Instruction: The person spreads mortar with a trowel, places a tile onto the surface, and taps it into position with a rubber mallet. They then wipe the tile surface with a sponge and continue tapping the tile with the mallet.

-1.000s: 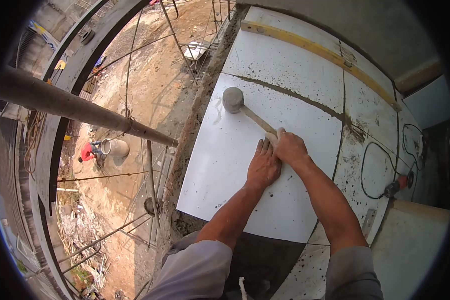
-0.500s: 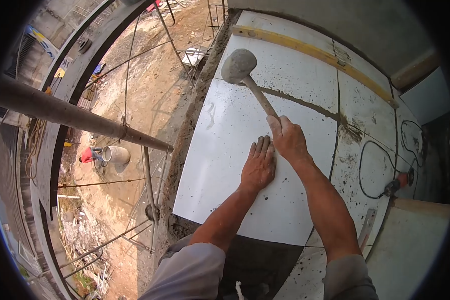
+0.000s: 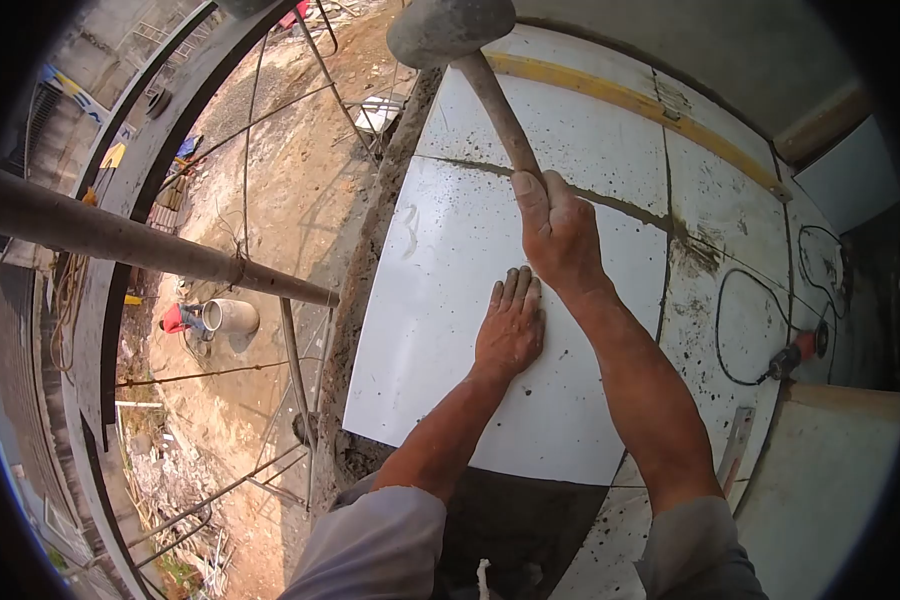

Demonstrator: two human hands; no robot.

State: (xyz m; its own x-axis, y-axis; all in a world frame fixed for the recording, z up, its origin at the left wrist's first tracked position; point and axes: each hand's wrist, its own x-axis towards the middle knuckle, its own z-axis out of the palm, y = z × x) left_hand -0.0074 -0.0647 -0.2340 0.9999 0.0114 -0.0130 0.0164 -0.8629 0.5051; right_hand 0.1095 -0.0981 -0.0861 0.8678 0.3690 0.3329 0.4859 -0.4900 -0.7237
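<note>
My right hand [image 3: 562, 232] is wrapped round the wooden handle of a rubber mallet [image 3: 452, 32], its grey, dusty head raised above the floor at the top of the head view. Flat on a large white tile [image 3: 440, 330] lies my left hand [image 3: 511, 325], fingers stretched out toward the far side. Small specks of mortar dot the tile's surface. A mortar-smeared joint [image 3: 610, 207] runs along the tile's far edge. Dark grey bedding [image 3: 510, 520] shows at its near edge, between my arms.
A yellow straightedge [image 3: 630, 108] lies across the far tiles. To the right are a red corded power tool [image 3: 796, 352] and a metal level-like bar [image 3: 737, 445]. On the left, the rough floor edge drops to the ground below, past a scaffold pole [image 3: 150, 238]; a person [image 3: 178, 318] bends beside a drum [image 3: 232, 316].
My right hand has lifted the mallet up and closer to the camera, slightly left. My left hand stays flat on the tile.
</note>
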